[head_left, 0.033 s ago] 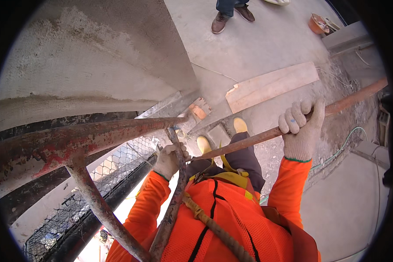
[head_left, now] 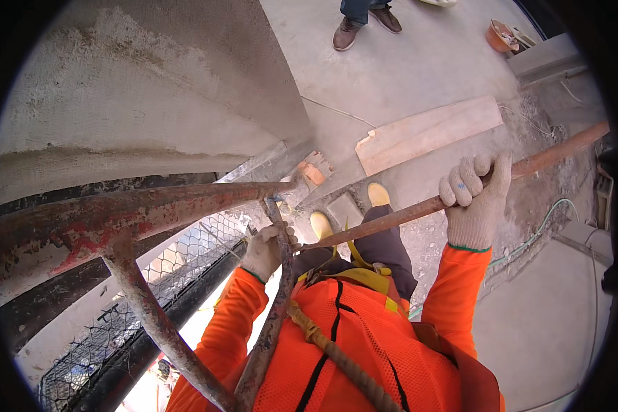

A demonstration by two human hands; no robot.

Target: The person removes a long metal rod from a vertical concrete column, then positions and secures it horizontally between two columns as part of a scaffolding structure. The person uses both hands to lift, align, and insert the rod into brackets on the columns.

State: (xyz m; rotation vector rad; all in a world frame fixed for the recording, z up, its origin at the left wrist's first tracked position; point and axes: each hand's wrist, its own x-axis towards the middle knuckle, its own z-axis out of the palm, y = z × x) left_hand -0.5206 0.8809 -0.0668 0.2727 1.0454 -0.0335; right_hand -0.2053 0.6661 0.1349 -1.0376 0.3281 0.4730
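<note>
A long, rust-brown metal pole [head_left: 398,218] slants across my front, from beside my left hand up to the far right. Raised on the right, my gloved right hand [head_left: 479,196] is closed around it. My gloved left hand [head_left: 259,254] is closed at the pole's lower end, which runs up to its fingers. A worn upright tube [head_left: 281,264] of a metal frame crosses in front of that hand and hides part of the grip. The frame's thick, red-flecked top tube [head_left: 151,216] extends to the left.
Wire mesh [head_left: 178,264] and a black pipe [head_left: 206,292] edge an opening on my left, beside a rough concrete wall [head_left: 151,82]. Ahead lie a broken brick [head_left: 313,172] and a board [head_left: 429,134]. Another person's shoes [head_left: 347,33], an orange bucket [head_left: 501,36] and a green hose [head_left: 539,230] are farther around.
</note>
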